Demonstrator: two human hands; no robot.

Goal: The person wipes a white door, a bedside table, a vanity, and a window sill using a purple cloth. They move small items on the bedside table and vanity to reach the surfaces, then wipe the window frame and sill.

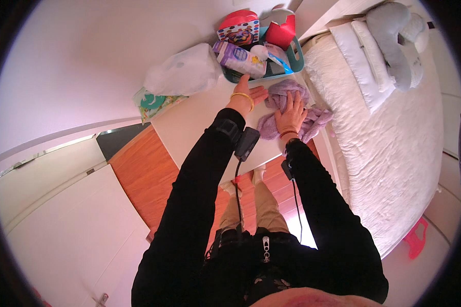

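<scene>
A crumpled purple towel (pixel 316 121) lies on the white tabletop (pixel 189 125), bunched in two lumps. My right hand (pixel 291 113) rests on top of it, palm down, with fingers stretched out over the cloth. To its left, my left hand (pixel 247 95) is held with thumb and fingers apart, holding nothing, close to the front rim of a teal basket (pixel 298 60). A purple-and-white package (pixel 241 59), a red box with a dotted, patterned side (pixel 239 30) and a red carton (pixel 281 31) fill the basket.
Left of the basket sits a white plastic bag (pixel 184 71), with a green patterned packet (pixel 156 104) under its edge. A bed with a cream quilt (pixel 379 163) flanks the table on the right, bearing white pillows (pixel 361 66). Wooden floor (pixel 146 174) shows below.
</scene>
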